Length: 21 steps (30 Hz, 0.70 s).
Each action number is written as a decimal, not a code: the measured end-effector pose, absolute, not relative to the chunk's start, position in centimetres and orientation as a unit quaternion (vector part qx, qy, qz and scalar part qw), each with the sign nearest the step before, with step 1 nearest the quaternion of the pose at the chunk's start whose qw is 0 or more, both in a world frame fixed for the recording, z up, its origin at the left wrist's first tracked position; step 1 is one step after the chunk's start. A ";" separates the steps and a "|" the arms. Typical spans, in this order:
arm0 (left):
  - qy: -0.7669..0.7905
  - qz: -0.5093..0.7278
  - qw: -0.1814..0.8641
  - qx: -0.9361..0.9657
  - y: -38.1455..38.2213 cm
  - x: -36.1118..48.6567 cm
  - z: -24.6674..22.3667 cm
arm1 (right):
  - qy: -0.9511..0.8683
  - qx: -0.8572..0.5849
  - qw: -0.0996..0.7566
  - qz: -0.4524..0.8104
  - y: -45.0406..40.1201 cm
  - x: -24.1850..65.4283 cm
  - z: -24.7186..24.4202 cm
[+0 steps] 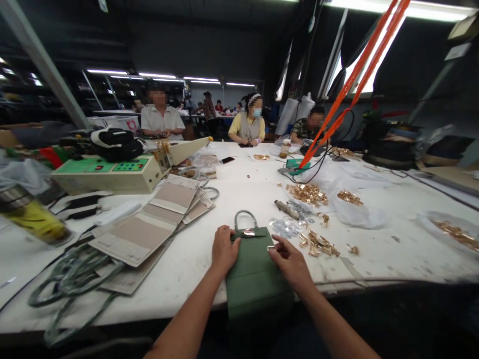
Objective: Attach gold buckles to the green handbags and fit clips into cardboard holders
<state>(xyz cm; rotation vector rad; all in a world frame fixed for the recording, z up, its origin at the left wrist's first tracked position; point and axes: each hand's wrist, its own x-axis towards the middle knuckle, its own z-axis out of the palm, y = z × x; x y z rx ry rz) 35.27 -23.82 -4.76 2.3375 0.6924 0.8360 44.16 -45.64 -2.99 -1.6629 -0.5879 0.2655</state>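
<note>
A dark green handbag piece [249, 264] with a looped handle [246, 213] lies before me, its near end hanging over the table's edge. A shiny gold metal fitting [249, 233] sits on a narrow strap across its top. My left hand [225, 248] grips the bag's left edge near that strap, thumb on top. At the right edge, my right hand [290, 259] pinches a small shiny metal piece [271, 248] between thumb and fingers. Its exact kind is too small to make out.
Stacked bag panels [138, 234] with green handles lie at left, near a cream machine [108, 174]. Gold fittings [318, 244], silvery small plates [286, 228] and a stubby tool [287, 209] lie to the right. Orange straps [348, 89] hang above. Several people sit across the table.
</note>
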 end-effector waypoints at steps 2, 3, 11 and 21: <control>0.263 0.338 0.309 0.849 -24.0 34.8 -4.8 | -0.270 -0.711 0.630 0.159 -43.1 42.7 -3.1; 0.268 0.350 0.320 0.838 -24.2 34.5 -4.7 | -0.277 -0.708 0.627 0.168 -42.1 42.2 -3.2; 0.361 0.386 0.452 0.719 -24.8 33.0 -4.5 | -0.309 -0.709 0.615 0.152 -39.7 40.5 -5.2; 0.306 0.241 0.803 0.452 -25.5 31.1 -4.1 | -0.397 -0.707 0.576 0.107 -39.5 40.7 -5.9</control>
